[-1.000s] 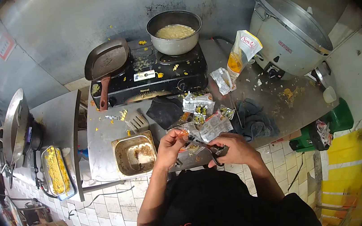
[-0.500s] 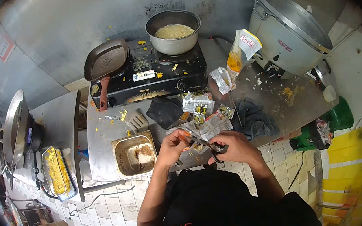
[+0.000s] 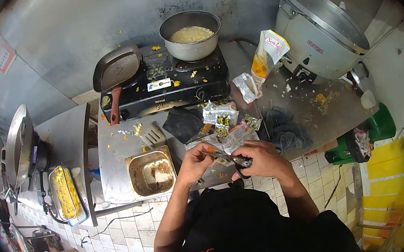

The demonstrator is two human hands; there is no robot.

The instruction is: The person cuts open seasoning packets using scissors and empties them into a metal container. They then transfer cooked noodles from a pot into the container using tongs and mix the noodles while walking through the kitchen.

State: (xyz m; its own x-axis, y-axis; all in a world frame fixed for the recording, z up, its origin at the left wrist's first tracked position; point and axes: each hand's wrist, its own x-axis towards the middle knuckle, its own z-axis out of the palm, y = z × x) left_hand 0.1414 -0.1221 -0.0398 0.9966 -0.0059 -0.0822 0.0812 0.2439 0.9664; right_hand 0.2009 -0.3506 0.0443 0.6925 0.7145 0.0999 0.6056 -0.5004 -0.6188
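Observation:
My right hand (image 3: 265, 160) is closed around the handles of dark-handled scissors (image 3: 242, 162), whose blades point left toward my other hand. My left hand (image 3: 194, 164) pinches a small sachet with an orange patch (image 3: 210, 149) close to the blade tips. Whether the blades touch it I cannot tell. Just beyond both hands lie several crumpled silver-white packets (image 3: 221, 113) and small yellow-green sachets (image 3: 222, 127). A dark cloth (image 3: 183, 124) is behind my left hand. To the left of that hand stands a soiled metal pan (image 3: 152, 186).
Behind is a two-burner stove (image 3: 167, 87) with a grill pan (image 3: 117, 68) and a pot (image 3: 192, 49) of noodle-like food in liquid. A large cooker (image 3: 319, 36), an oil pouch (image 3: 267, 57) and a blue-grey cloth (image 3: 286, 131) are at the right. A slotted turner (image 3: 153, 136) lies left of centre.
The scissors and my right hand have shifted slightly, and the blades sit nearer the sachet in my left hand. The whole view has moved a little.

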